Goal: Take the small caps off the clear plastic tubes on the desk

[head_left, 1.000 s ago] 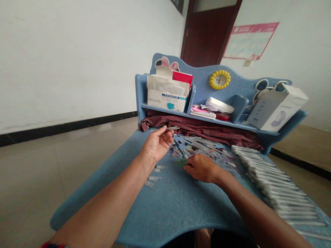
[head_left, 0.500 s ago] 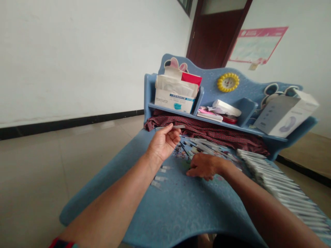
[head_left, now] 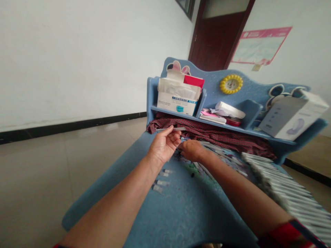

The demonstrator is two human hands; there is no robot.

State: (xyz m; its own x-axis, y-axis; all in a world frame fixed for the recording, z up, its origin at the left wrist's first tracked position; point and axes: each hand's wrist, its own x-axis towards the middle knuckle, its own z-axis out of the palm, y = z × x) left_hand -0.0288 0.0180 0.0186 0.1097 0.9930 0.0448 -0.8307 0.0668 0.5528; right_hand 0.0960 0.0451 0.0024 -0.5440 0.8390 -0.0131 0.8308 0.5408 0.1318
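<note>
My left hand (head_left: 163, 144), palm up, pinches a thin whitish tube like a pen barrel (head_left: 180, 128) between thumb and fingers. Close beside it, my right hand (head_left: 192, 150) reaches down with bent fingers at the near edge of a heap of loose pen parts (head_left: 223, 151). Its fingertips are partly hidden, so what they grip does not show. Several short clear pieces, like pen caps (head_left: 162, 183), lie on the blue table (head_left: 178, 213) under my left wrist. A small black piece (head_left: 192, 175) sits below my right hand.
At the right lies a long row of whitish pens (head_left: 292, 193). Behind the heap runs a bunched checked cloth (head_left: 219, 136). The blue shelf above holds a mask box (head_left: 178, 100), papers (head_left: 212, 117), a red tin (head_left: 233, 122) and a tilted white box (head_left: 292, 115).
My right hand has moved away from me and left, from the near side of the heap to beside my left hand. My left hand still holds the tube in nearly the same place.
</note>
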